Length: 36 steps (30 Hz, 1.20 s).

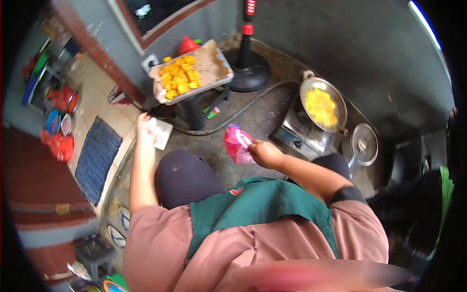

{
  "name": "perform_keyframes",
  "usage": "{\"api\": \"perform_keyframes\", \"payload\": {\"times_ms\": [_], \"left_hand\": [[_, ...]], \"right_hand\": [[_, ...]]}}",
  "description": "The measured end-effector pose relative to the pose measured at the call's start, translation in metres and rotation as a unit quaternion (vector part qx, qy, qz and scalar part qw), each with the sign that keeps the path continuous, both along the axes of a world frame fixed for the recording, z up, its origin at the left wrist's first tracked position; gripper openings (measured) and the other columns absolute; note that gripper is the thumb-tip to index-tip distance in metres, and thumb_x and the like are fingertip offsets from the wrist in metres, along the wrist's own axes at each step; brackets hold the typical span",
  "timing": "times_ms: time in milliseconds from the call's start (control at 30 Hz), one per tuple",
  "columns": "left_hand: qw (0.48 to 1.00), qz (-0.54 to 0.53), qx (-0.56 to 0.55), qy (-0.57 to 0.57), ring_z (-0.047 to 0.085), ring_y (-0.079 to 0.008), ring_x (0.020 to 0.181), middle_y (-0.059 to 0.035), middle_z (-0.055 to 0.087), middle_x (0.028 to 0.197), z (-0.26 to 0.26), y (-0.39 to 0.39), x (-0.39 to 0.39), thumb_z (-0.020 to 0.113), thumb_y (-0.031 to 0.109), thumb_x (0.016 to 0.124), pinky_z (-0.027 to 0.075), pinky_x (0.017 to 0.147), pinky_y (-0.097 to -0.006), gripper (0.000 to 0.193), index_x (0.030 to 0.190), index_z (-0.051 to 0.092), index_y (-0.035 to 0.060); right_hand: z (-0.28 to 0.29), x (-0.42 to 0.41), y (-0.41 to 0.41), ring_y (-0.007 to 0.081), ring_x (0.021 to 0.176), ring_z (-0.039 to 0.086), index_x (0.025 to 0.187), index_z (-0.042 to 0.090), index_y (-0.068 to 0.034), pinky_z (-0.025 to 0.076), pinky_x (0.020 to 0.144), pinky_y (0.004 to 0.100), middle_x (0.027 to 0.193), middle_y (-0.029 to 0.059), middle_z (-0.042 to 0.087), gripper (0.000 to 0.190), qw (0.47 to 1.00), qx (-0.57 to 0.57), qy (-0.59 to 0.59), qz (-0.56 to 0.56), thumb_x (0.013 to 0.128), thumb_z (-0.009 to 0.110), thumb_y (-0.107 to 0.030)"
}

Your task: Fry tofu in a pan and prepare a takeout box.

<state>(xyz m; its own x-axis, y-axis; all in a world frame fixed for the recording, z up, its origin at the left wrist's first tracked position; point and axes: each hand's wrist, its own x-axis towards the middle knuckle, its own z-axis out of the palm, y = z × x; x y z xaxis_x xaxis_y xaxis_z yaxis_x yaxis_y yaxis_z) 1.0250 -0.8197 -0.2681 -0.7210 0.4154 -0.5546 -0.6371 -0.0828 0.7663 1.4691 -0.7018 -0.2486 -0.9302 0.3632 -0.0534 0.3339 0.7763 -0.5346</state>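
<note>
My left hand [146, 129] is stretched out at the left and holds a flat white card-like thing [163, 134] bearing marks. In front of my lap, my right hand [265, 154] grips the edge of a pink plastic packet [238, 143]. Yellow pieces of food [319, 106] lie in a metal wok [341, 98] on a steel gas stove [300, 137], beyond my right hand. Ahead, yellow food blocks [180, 76] fill the left part of a paper-lined tray [223, 75] on a dark stand.
A hose [233, 120] runs across the floor to the stove. Behind it stands a black round base [248, 73] with a pole. A lidded pot [365, 144] is right of the stove. A blue mat [99, 160], red plastic bags [60, 146] and a stool [95, 253] are at the left.
</note>
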Motion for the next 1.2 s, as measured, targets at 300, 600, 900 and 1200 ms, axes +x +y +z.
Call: {"api": "perform_keyframes", "payload": {"times_ms": [300, 600, 900, 1200], "left_hand": [[0.845, -0.313, 0.238, 0.363, 0.048, -0.0126, 0.089, -0.0072, 0.048, 0.103, 0.181, -0.041, 0.257, 0.042, -0.006, 0.069, 0.043, 0.082, -0.026, 0.05, 0.118, 0.044, 0.0027], [0.595, -0.451, 0.091, 0.659, 0.057, -0.0176, 0.09, -0.0089, 0.061, 0.096, 0.19, -0.049, 0.347, 0.059, -0.006, 0.072, 0.044, 0.087, -0.0315, 0.059, 0.129, 0.045, 0.0008], [0.552, -0.498, 0.085, 0.663, 0.057, -0.0215, 0.067, -0.0107, 0.057, 0.073, 0.208, -0.019, 0.348, 0.063, -0.001, 0.069, 0.045, 0.062, -0.0315, 0.009, 0.076, 0.058, -0.0013], [0.56, -0.453, 0.129, 0.682, 0.055, -0.0317, 0.072, -0.014, 0.052, 0.073, 0.135, 0.021, 0.315, 0.056, -0.003, 0.064, 0.044, 0.061, -0.037, 0.011, 0.073, 0.051, 0.0023]], "right_hand": [[0.084, 0.008, -0.044, 0.0295, 0.105, 0.056, 0.127, 0.048, -0.007, 0.045, 0.089, 0.0372, 0.123, 0.0172, 0.051, 0.05, 0.97, -0.212, 0.114, -0.008, 0.085, 0.062, -0.03], [0.096, 0.053, -0.068, 0.0137, 0.083, 0.064, 0.107, 0.06, 0.0, 0.053, 0.074, 0.0251, 0.094, 0.0084, 0.064, 0.023, 0.689, -0.678, 0.25, -0.052, 0.092, 0.053, -0.017], [0.121, 0.073, -0.053, 0.0133, 0.072, 0.063, 0.091, 0.061, 0.001, 0.051, 0.064, 0.0249, 0.078, 0.008, 0.065, 0.014, 0.767, -0.56, 0.284, -0.132, 0.078, 0.065, -0.004], [0.098, 0.06, -0.02, 0.0118, 0.086, 0.06, 0.111, 0.059, 0.003, 0.048, 0.08, 0.026, 0.094, 0.0075, 0.065, 0.028, 0.785, -0.566, 0.211, -0.139, 0.09, 0.056, -0.015]]}}
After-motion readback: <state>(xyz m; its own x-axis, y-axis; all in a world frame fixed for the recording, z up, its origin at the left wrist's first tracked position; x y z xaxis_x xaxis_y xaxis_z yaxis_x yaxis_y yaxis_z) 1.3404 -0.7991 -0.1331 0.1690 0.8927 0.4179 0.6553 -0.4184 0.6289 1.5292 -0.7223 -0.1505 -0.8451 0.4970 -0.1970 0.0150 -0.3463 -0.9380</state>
